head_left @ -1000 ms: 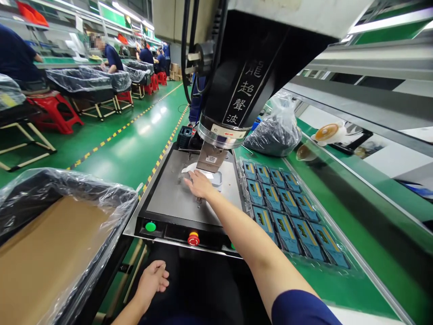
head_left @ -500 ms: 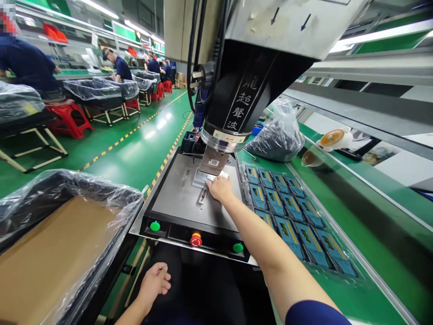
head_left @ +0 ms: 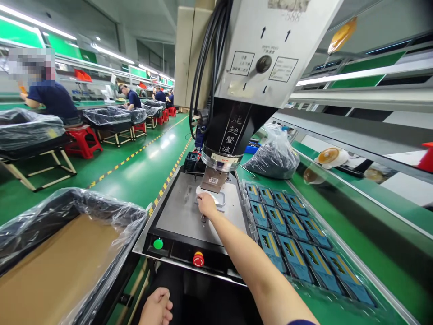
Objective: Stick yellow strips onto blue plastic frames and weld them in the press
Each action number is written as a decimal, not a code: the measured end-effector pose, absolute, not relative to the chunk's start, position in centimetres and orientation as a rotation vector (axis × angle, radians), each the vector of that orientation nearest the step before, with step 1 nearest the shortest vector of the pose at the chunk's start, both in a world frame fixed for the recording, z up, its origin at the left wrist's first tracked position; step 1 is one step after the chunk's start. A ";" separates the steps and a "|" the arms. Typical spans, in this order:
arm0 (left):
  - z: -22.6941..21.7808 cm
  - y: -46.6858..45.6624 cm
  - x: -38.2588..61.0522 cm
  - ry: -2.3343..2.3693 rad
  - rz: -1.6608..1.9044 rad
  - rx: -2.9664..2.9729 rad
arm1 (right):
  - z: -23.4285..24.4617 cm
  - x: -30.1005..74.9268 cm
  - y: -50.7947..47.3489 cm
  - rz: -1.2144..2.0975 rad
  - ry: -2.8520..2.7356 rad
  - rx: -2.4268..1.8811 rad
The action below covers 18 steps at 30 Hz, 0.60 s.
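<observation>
My right hand (head_left: 206, 205) reaches forward onto the metal plate (head_left: 177, 219) of a welding press. Its fingers are closed on a small white part (head_left: 204, 191) that sits in the fixture just below the press horn (head_left: 213, 179). My left hand (head_left: 157, 308) rests low on my lap under the machine's front edge, fingers loosely curled with nothing in them. A clear tray (head_left: 341, 282) of several blue parts lies to the right of the plate, beside my right forearm.
A green button (head_left: 158, 243) and a red stop button (head_left: 198, 259) sit on the machine's front. A plastic-lined box with cardboard (head_left: 50, 266) stands at my left. A bag of dark parts (head_left: 272, 158) lies behind the tray. Co-workers (head_left: 52, 97) sit across the green aisle.
My right hand shifted from the plate's left side to the fixture under the horn and stays there on the white part. The view tilted upward. My left hand stayed on my lap.
</observation>
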State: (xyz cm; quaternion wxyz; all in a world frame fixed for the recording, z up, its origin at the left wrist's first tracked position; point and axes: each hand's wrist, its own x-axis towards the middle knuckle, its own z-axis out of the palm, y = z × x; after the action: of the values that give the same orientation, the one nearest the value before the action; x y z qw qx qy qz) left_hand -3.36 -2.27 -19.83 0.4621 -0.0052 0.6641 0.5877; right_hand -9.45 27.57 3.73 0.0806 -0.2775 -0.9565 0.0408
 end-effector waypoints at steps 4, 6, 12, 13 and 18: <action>-19.6 -2.4 -3.4 1.630 1.445 0.008 | 4.2 -9.6 25.4 0.235 -2.780 -0.676; -19.3 -2.4 -3.4 1.638 1.452 0.015 | 4.5 -9.1 24.4 0.266 -2.759 -0.568; -18.2 -3.2 -3.3 1.590 1.505 0.022 | 7.2 -5.0 23.1 0.362 -2.600 -0.271; -18.1 -3.6 -3.3 1.571 1.523 0.009 | 7.8 -4.0 23.2 0.348 -2.535 -0.286; -18.6 -6.0 -3.3 1.500 1.596 -0.048 | 9.2 2.0 24.1 0.186 -2.311 -0.328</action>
State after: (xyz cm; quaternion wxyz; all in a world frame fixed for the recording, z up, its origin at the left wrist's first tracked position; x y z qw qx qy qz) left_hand -3.33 -6.04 -18.57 0.4578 -0.0193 0.6086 0.6478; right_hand 2.02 24.11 9.21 0.3895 -0.1289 -0.9090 0.0733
